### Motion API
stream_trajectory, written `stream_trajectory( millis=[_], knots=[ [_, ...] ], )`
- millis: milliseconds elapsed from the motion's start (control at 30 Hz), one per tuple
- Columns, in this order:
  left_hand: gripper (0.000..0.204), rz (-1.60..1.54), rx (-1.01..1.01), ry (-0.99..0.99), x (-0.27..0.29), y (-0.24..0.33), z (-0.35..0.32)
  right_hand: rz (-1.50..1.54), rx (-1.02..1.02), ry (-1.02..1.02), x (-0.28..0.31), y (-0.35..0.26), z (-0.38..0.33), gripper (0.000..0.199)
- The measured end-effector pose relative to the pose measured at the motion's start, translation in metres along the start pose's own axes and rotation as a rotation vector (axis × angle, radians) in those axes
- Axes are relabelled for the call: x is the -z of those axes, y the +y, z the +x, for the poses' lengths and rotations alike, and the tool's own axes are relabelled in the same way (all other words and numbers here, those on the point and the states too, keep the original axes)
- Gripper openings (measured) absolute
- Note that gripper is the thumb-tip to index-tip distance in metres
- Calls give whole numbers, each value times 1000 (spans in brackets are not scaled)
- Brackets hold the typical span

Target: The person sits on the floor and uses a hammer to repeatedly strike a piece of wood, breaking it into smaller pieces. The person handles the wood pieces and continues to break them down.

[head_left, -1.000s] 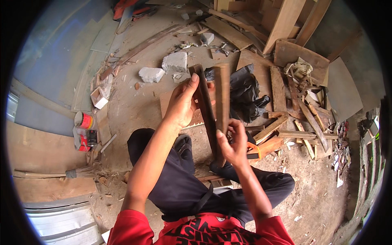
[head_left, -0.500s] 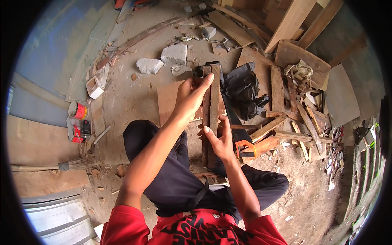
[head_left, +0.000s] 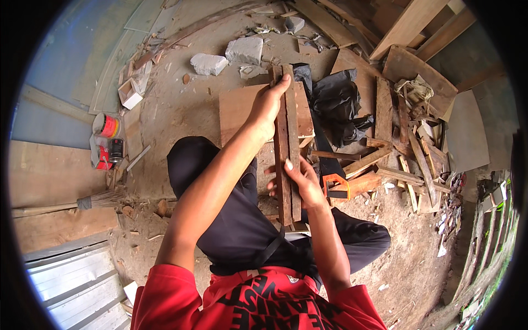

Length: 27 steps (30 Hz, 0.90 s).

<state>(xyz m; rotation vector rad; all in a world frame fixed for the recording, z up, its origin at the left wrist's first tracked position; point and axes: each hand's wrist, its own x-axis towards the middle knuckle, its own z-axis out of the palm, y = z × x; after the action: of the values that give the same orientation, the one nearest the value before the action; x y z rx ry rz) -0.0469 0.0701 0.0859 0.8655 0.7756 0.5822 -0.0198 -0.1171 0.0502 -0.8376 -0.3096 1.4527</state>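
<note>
Two narrow, dark wooden strips, the left strip [head_left: 282, 165] and the right strip [head_left: 291, 126], stand side by side over my lap, pressed together lengthwise. My left hand [head_left: 266, 110] is closed round their far end, its thumb lying across the top. Lower down, my right hand [head_left: 304, 181] grips the same pair, thumb on the right strip and fingertips showing past the left edge. Just beyond the strips is a light brown wooden board [head_left: 236, 113], partly covered by my left hand. A saw with an orange handle [head_left: 335, 186] lies right of my right hand.
Crumpled black plastic [head_left: 336, 96] and a heap of scrap wood [head_left: 423, 148] lie to the right. Two pale stone blocks [head_left: 244, 50] are beyond the board. Cans [head_left: 106, 125] and a broom [head_left: 102, 201] sit on the left. My crossed legs are close below.
The view has tilted, so the surroundings sit higher in the picture. Both hands keep hold of the strips, whose faces now show more fully, and more of the board shows behind.
</note>
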Motion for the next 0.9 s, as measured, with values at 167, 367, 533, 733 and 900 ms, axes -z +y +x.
stream_trajectory(
  millis=[167,367,533,733,900],
  knots=[
    [44,-72,16,-18,6,13,-16,-72,-57,-39,6,14,-14,37],
    [47,-76,55,-21,5,18,-42,-39,-71,-84,4,23,-29,42],
    [41,229,-249,-85,-2,0,-47,-595,135,12,21,47,-25,56],
    [22,270,-449,-162,-20,-11,-61,-680,216,179,48,68,-2,56],
    [19,192,-390,-197,-14,-16,-60,-797,231,179,67,76,2,50]
  ],
)
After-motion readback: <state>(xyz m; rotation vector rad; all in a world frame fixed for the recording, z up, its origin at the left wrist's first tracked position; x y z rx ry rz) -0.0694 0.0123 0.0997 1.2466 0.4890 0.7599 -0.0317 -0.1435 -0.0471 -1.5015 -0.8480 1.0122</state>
